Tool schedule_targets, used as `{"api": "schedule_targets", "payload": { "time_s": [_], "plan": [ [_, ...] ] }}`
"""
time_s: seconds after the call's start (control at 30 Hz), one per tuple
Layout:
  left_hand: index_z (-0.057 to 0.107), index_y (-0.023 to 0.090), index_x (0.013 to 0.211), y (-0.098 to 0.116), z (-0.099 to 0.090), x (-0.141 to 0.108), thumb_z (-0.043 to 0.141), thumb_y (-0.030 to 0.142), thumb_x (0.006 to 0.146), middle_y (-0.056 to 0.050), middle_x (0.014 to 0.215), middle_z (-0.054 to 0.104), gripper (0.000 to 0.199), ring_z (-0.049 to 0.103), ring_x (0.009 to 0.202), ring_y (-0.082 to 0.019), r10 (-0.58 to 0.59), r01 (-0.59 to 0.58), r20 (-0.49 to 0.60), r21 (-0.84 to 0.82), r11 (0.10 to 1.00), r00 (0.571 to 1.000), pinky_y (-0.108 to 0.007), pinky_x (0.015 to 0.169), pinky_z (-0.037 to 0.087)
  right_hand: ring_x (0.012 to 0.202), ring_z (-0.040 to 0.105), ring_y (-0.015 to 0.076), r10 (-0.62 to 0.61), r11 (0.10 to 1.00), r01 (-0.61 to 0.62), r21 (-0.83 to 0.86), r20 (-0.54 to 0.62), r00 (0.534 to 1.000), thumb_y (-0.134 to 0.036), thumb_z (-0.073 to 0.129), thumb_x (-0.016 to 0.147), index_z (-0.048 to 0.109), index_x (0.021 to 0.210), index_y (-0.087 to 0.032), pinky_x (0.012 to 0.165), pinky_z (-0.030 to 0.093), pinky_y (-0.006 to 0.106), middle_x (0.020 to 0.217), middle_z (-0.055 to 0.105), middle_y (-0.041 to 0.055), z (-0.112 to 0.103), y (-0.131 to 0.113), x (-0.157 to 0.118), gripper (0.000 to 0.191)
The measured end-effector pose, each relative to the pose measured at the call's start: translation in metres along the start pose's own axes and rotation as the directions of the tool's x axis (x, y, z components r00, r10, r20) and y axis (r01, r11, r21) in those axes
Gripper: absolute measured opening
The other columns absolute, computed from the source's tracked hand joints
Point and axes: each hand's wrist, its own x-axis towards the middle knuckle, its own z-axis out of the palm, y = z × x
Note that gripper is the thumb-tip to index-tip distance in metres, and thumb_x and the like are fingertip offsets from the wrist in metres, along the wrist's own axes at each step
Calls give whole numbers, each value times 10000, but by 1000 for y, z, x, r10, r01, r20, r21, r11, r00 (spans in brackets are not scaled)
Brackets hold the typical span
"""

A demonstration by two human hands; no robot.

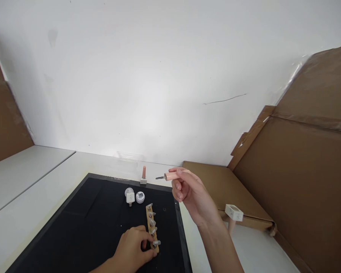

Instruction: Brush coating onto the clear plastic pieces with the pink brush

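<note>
Pink-handled brush (172, 176) in the right hand (189, 191): held it pinched between thumb and fingers, tip leftward, raised right of the wooden strip (148, 226). With the left hand (133, 244), gripped the strip's near end on the black mat (74, 227).

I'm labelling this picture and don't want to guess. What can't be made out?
All in the head view:
- Far end of the pink brush handle: hidden by the right hand.
- Part of the wooden strip: hidden by the left hand.
- Markings on the small white block: too small to read.
- Black mat: cut off by the bottom edge.
</note>
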Motion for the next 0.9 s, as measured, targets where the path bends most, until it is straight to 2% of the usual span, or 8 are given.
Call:
{"api": "schedule_targets", "payload": {
  "time_s": [0.13,0.37,0.5,0.6,0.63,0.7,0.8,0.9],
  "plan": [
    [794,292,881,3,6,-2,697,234,674,-9,781,668,236,621,700,-188,12,-12,-20,9,1000,1000,-240,591,371,382,361,51,2,1000,-2,3,5,1000,-340,768,670,716,742,-154,367,301,197,476,459,-67,-2,-1,-1,206],
    [813,248,786,1,16,-6,624,178,744,-54,734,690,206,648,658,-204,119,-120,-59,-12,993,991,-253,570,418,380,356,49,-2,1000,2,-4,17,1000,-336,754,688,714,741,-155,368,295,200,478,453,-69,-1,1,-1,193],
    [815,237,832,7,10,-10,661,183,718,-80,770,714,199,667,679,-222,214,-219,-86,-47,975,973,-273,606,469,378,361,54,-17,1000,17,-15,10,1000,-344,753,680,713,737,-157,365,294,202,475,455,-67,-4,-1,-1,199],
    [805,239,857,20,-13,-6,612,219,778,-81,843,735,210,678,719,-204,284,-304,-155,-131,943,946,-262,635,496,372,359,52,-44,999,44,-28,-9,999,-360,749,681,706,719,-160,361,279,202,474,447,-68,-8,-4,0,209],
    [805,207,804,26,-24,-4,610,210,775,-93,809,741,197,676,686,-204,288,-343,-234,-245,907,929,-255,586,492,369,356,52,-57,998,56,-34,-15,998,-363,748,682,706,716,-160,360,274,203,472,442,-69,-9,-5,-1,211],
    [791,190,789,38,-51,4,592,239,795,-84,782,745,205,658,643,-184,277,-368,-307,-294,882,910,-257,596,501,364,349,51,-84,995,83,-49,-25,996,-368,745,688,708,714,-159,360,270,208,470,434,-70,-8,-7,-2,214],
    [767,169,821,59,-89,11,590,262,799,-82,808,736,201,644,671,-177,255,-390,-379,-341,855,890,-263,637,518,366,363,58,-132,988,129,-79,-30,991,-372,748,698,714,718,-160,370,286,221,469,446,-62,-4,-11,-6,215],
    [746,182,775,81,-114,8,616,285,785,-53,777,714,166,616,637,-158,242,-422,-406,-445,790,881,-247,596,510,385,394,70,-196,976,191,-106,-35,980,-383,757,701,724,734,-175,391,309,232,476,477,-48,-1,-14,-13,213]
  ]
}}
